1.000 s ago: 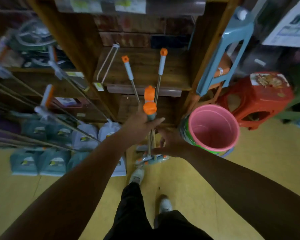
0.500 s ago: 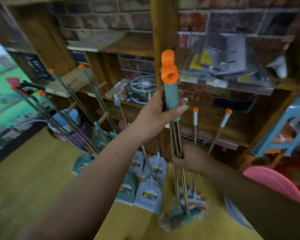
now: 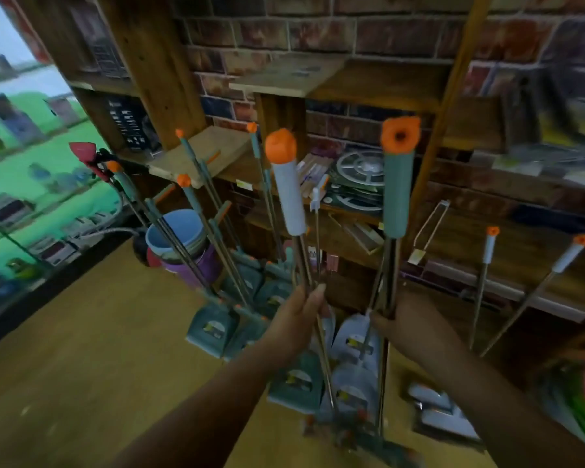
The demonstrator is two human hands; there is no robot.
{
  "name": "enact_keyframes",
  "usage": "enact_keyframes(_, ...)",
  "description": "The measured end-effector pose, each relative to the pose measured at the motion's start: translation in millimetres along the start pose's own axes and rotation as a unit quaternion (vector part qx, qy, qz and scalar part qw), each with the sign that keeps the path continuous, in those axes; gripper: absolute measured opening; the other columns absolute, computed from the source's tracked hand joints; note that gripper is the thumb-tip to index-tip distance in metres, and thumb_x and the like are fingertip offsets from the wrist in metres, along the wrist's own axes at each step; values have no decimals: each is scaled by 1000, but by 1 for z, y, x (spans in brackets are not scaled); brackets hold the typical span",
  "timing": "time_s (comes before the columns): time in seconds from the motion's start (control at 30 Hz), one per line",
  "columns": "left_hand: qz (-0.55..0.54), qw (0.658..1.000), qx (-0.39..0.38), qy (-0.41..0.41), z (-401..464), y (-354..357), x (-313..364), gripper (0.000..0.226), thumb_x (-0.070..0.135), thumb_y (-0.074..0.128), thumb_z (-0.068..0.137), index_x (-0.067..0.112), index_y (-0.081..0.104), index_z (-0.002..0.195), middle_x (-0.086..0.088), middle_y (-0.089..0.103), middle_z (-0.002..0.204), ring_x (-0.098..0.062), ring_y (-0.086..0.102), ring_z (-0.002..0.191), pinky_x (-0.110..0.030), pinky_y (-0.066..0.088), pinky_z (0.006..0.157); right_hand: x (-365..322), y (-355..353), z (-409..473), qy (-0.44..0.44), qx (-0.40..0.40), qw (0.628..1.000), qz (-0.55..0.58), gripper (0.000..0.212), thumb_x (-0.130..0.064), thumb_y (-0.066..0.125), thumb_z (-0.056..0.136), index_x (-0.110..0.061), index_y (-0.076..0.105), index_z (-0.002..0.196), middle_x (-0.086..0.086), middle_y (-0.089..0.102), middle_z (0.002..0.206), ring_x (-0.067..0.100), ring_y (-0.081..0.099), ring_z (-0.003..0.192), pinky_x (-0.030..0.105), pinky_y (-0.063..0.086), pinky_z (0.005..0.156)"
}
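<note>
Two in hand: white-handled mop centre, teal-handled mop right of it.
Left hand: grip clenched on white-handled mop.
Right hand: grip clenched on teal-handled mop.

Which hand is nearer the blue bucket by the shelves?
Left. The left hand sits right of the blue bucket, nearer the camera; the right hand lies farther right.

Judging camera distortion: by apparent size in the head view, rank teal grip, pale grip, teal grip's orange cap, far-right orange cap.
1. teal grip and pale grip: alike, tied.
2. teal grip's orange cap.
3. far-right orange cap, probably just farther away.
</note>
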State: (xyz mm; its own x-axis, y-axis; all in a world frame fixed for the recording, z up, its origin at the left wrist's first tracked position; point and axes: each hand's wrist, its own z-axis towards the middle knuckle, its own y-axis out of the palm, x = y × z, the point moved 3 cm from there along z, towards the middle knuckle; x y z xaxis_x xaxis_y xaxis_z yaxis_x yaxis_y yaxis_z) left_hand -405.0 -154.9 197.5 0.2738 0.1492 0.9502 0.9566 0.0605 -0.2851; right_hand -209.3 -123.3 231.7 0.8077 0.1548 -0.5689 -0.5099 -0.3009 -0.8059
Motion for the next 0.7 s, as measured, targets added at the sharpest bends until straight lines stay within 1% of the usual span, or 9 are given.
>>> enact_keyframes(0.07,2,999,37,-4,18,-47,-17,40,38,43,105,14,55,75,4,52,66,-1,52,56,-29,43,70,-16,-2,15,47,23,999,1,43,-41,61,91,-3,65,71,22,62,64,32,61,55,39,49,52)
enact_keyframes(0.13,-13,997,80,-15,30,-77,-22,36,36,44,105,14,52,78,2,49,66,-4,52,58,-25,44,67,-28,-18,18,65,38,997,2,50,-47,61,90,-9,54,59,13,46,49,24,48,41,34,39,44)
enact_keyframes(0.2,-27,995,90,-21,58,-108,-33,35,43,46,101,17,50,78,2,49,69,-14,51,66,-30,42,69,-49,-29,38,82,79,993,0,53,-51,61,87,-14,44,53,4,36,43,17,39,36,30,33,43)
enact_keyframes(0.27,-13,995,98,-26,80,-126,-41,35,40,47,103,15,50,79,2,48,69,-15,49,65,-24,44,64,-60,-38,58,94,112,989,16,58,-56,61,84,-9,50,51,9,45,42,19,45,34,32,37,41)
enact_keyframes(0.33,-8,994,107,-33,98,-137,-45,32,33,48,105,10,50,82,0,48,69,-14,49,63,-15,43,55,-64,-41,81,108,126,985,44,61,-59,62,81,-1,64,60,16,61,49,18,56,35,33,47,44)
enact_keyframes(0.4,3,995,96,-34,118,-146,-56,34,34,48,104,10,50,81,-1,49,69,-15,50,63,-23,44,61,-64,-39,109,121,119,984,61,57,-56,64,81,-1,67,68,16,66,54,13,59,36,33,52,48)
enact_keyframes(0.47,12,995,90,-37,134,-155,-66,37,38,49,104,14,52,76,1,51,67,-15,51,62,-33,43,66,-60,-32,139,126,110,982,84,54,-53,67,81,0,68,75,17,68,57,18,64,43,38,57,55)
enact_keyframes(0.57,47,994,81,-52,161,-165,-77,38,35,47,105,13,51,74,3,48,64,-4,49,54,-31,41,64,-49,-16,188,141,90,980,110,56,-54,67,80,2,70,84,22,70,68,32,69,59,45,59,64)
enact_keyframes(0.7,38,995,75,-53,186,-172,-89,38,30,47,106,12,49,72,1,45,64,-3,47,52,-32,41,66,-49,6,241,145,67,978,134,44,-43,71,83,0,68,79,18,70,67,28,68,61,42,58,66)
